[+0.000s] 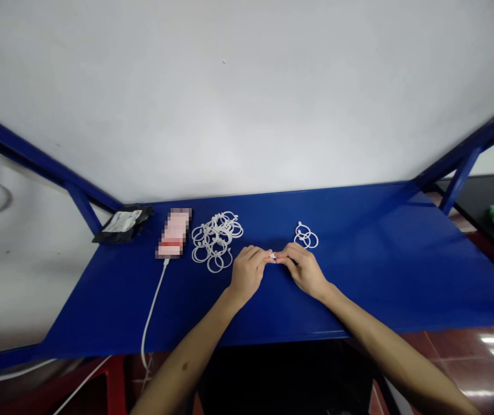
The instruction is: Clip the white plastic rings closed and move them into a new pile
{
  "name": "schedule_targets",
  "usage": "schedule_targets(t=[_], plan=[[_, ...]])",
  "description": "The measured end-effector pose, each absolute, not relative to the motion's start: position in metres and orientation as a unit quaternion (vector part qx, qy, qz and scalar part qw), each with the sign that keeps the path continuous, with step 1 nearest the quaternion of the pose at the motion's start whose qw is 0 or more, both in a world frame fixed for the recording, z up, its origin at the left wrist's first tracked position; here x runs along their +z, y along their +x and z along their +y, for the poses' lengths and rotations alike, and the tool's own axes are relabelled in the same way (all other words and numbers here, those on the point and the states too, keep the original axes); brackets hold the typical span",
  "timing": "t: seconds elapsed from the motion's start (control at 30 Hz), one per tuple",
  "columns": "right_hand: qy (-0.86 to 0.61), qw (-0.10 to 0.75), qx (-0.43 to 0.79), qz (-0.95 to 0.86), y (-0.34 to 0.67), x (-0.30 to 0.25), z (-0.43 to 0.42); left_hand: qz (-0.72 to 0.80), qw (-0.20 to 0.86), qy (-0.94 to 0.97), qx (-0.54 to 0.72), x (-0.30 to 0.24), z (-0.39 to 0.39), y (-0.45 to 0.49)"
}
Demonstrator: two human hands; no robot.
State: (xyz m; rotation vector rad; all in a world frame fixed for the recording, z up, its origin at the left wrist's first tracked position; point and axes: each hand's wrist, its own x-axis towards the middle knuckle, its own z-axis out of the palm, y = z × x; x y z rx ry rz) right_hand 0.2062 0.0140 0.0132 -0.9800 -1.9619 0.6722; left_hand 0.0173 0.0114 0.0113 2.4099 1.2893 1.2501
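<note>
A: What's furthest left among the white things?
B: A tangled pile of rings [218,233] on the blue table [372,248], at ten o'clock from the left hand [247,271].
A: And that hand?
B: Thumb and fingers pinch a small white piece [273,256] lying at two o'clock from it. The right hand [305,271] pinches the same piece, which is at ten o'clock from there.
A: Anything past that?
B: A little cluster of rings [309,233], at twelve o'clock from the right hand, very near it.
A: Which way does the piece point?
B: Can't tell; too little shows to read a long axis. The cluster's far ring has its knob [299,223] towards twelve o'clock; the pile's rings face every way.
A: What's hard to make out?
B: The fingertips cover most of the piece. The pile overlaps too much to count, and I can't tell whether the cluster touches the right hand.
</note>
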Motion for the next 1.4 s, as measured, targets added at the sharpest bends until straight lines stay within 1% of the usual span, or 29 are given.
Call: schedule_targets(t=[0.13, 0.33, 0.4, 0.47, 0.53, 0.63, 0.77, 0.87, 0.97, 1.07, 1.17, 1.23, 1.3, 1.4], plan=[[-0.38, 0.39, 0.246, -0.801, 0.207, 0.012, 0.012, 0.418, 0.04, 0.814, 0.401, 0.013, 0.011, 0.017], [-0.412, 0.4, 0.229, -0.786, 0.204, 0.018, 0.014, 0.418, -0.013, 0.832, 0.365, 0.02, 0.017, 0.011], [-0.438, 0.398, 0.2, -0.781, 0.207, 0.02, 0.017, 0.461, -0.061, 0.814, 0.348, 0.023, 0.021, 0.004], [-0.47, 0.398, 0.165, -0.771, 0.213, 0.021, 0.022, 0.536, -0.113, 0.768, 0.331, 0.024, 0.025, -0.006], [-0.507, 0.395, 0.128, -0.756, 0.222, 0.02, 0.028, 0.609, -0.136, 0.718, 0.31, 0.024, 0.03, -0.017], [-0.559, 0.375, 0.069, -0.737, 0.237, 0.017, 0.037, 0.664, -0.12, 0.683, 0.281, 0.02, 0.037, -0.031], [-0.587, 0.356, 0.0, -0.727, 0.248, 0.015, 0.043, 0.654, -0.104, 0.689, 0.295, 0.017, 0.04, -0.037], [-0.592, 0.354, -0.015, -0.724, 0.247, 0.017, 0.043, 0.639, -0.093, 0.698, 0.311, 0.018, 0.038, -0.032], [-0.57, 0.372, 0.029, -0.732, 0.24, 0.021, 0.039, 0.618, -0.086, 0.705, 0.337, 0.022, 0.033, -0.021], [-0.513, 0.391, 0.136, -0.752, 0.226, 0.024, 0.031, 0.56, -0.093, 0.74, 0.36, 0.024, 0.024, -0.004], [-0.463, 0.374, 0.244, -0.766, 0.211, 0.024, 0.021, 0.466, -0.096, 0.8, 0.365, 0.022, 0.014, 0.012], [-0.446, 0.357, 0.293, -0.767, 0.203, 0.023, 0.016, 0.412, -0.088, 0.833, 0.359, 0.021, 0.008, 0.02], [-0.441, 0.35, 0.325, -0.76, 0.198, 0.022, 0.013, 0.386, -0.076, 0.849, 0.352, 0.019, 0.006, 0.023], [-0.447, 0.37, 0.336, -0.742, 0.198, 0.021, 0.014, 0.382, -0.044, 0.85, 0.36, 0.019, 0.007, 0.023]])
